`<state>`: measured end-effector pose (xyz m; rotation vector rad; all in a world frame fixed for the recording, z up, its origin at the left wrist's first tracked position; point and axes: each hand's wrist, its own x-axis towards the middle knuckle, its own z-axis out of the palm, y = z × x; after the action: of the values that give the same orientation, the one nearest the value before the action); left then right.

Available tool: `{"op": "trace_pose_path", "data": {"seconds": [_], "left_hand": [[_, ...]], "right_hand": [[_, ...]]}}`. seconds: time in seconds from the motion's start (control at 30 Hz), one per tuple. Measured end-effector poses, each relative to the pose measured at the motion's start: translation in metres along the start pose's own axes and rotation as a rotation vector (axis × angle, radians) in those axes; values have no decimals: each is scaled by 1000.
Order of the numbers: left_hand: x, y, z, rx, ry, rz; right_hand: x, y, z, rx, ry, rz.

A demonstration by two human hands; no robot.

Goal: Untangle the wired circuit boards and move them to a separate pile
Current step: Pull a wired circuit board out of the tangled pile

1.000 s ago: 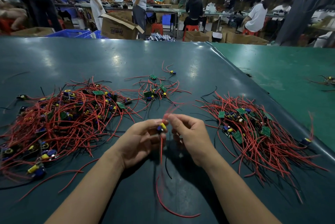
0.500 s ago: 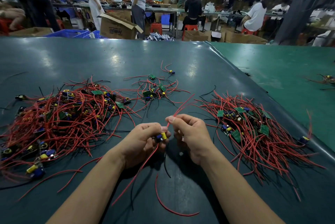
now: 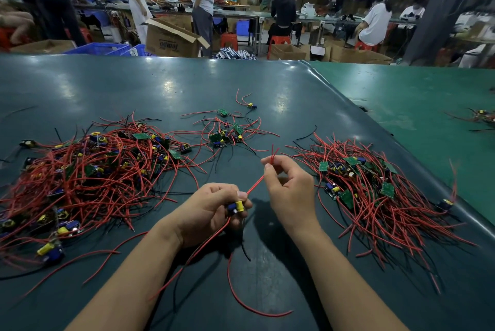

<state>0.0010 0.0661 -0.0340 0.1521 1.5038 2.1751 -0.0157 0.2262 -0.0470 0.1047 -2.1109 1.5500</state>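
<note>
A: Head cam, what's w/ the hands?

B: Left hand (image 3: 211, 212) is curled round a small circuit board (image 3: 237, 207) w/ a yellow capacitor, held just above the dark green table (image 3: 134, 89), near centre front. Right hand (image 3: 290, 191) sits up and to the right of it, thumb and forefinger pinching the board's red wires (image 3: 255, 183) near their ends; the tips stick up past the fingers. Wires run taut btw the two hands.

A: Other leads on that board?

B: More red and black ones hang below the left hand and trail on the table toward the viewer.

A: Piles?

B: Big tangled pile (image 3: 85, 178) on the left. Smaller sorted pile (image 3: 375, 191) on the right, just beside the right hand. A small cluster (image 3: 227, 135) further back, centre, apart from both.

A: Bkgd?

B: Cardboard boxes (image 3: 171, 38), red stools (image 3: 229, 40), ppl at benches.
</note>
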Motion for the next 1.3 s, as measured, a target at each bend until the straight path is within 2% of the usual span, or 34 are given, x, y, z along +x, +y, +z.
{"op": "trace_pose_path", "data": {"seconds": [0.07, 0.17, 0.33, 0.47, 0.53, 0.6, 0.67, 0.73, 0.8, 0.93, 1.1, 1.17, 1.3], "left_hand": [[-1, 0, -1, 19, -9, -4], [0, -1, -2, 23, -9, -8], [1, -1, -3, 54, 0, -7], [2, -2, 0, 0, 53, 67], [4, -2, 0, -11, 167, 170], [6, -2, -1, -25, 250, 250], [8, -3, -3, -68, 234, 272], [8, -5, -3, -36, 213, 249], [9, -5, -3, -6, 220, 243], [10, -2, -6, -1, 183, 200], [5, -6, -7, 251, 194, 241], [5, -5, -7, 246, 188, 208], [4, -4, -7, 307, 171, 215]], "right_hand": [[1, 0, -1, -65, 26, -46], [4, 1, -4, -18, 43, 7], [10, -3, -8, 361, 28, 353], [13, -6, -13, 499, 2, 482], [13, -7, -16, 469, -139, 545], [7, -11, -14, 364, -413, 557], [-3, -15, -9, 334, -659, 523], [-8, -18, -7, 389, -753, 495], [-7, -19, -7, 450, -720, 494], [4, -18, -12, 593, -361, 460], [15, -14, -24, 555, -106, 436], [18, -13, -30, 537, -70, 430], [15, -10, -28, 445, -143, 390]]}}
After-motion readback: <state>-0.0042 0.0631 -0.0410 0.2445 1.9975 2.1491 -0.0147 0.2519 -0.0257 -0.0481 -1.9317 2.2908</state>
